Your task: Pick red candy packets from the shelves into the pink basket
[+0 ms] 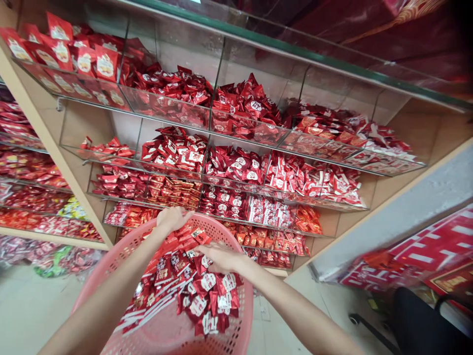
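Note:
A pink perforated plastic basket [246, 296] is in front of me, holding several kinds of small red wrapped packets [210, 286], some with white labels. My left hand [172, 220] is closed over its far rim, fingertips partly hidden. Inside the basket, my right hand [219, 257] lies on the heap, its fingers bent around red packets; the tips are partly hidden among them. Long white-edged strips [148, 310] of packets lie at the left side of the heap.
A wooden shelf unit [439, 170] with clear-fronted compartments of red packets [240, 165] stands ahead. More stocked shelves [33, 172] are at left, with bagged packets [62, 256] on the floor. A black chair [417, 320] and red printed boxes [424, 246] are at right.

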Available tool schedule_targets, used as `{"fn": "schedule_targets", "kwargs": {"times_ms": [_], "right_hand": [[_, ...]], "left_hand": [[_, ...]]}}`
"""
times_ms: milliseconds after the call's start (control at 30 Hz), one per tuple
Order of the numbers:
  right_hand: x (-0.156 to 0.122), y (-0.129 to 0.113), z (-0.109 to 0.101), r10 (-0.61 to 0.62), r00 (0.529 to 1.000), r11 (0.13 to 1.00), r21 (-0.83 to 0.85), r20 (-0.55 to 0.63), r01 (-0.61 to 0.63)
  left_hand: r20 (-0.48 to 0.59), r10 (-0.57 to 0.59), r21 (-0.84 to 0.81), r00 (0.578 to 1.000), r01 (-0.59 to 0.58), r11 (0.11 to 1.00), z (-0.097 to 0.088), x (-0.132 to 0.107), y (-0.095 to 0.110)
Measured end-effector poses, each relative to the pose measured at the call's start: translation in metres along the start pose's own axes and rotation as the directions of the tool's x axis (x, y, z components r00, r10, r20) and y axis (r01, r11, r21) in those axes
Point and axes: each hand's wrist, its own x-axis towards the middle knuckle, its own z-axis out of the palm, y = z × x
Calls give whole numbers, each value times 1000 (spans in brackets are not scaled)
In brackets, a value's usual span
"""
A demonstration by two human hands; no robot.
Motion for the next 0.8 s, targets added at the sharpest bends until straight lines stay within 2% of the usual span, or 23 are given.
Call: {"fn": "schedule_targets", "kwargs": {"times_ms": [167,300,500,667,800], "right_hand": [[-2,-5,-1,57,997,998,12,51,-58],[-1,-8,0,28,999,999,-20,21,-27],[5,-8,3,17,999,996,-86,50,-13],[2,-9,-3,-1,1000,998,-56,15,2],[-3,-3,-13,-18,993,999,37,-114,23]], "left_hand": [[-7,-4,9,1000,4,1000,1,3,-1],[-14,-2,20,1000,3,1000,3,6,-1],[-15,6,24,1000,-5,1000,7,12,-2],[-32,19,7,999,-18,1000,8,15,-5],[-10,-8,-8,1000,8,1000,7,16,-6]]}}
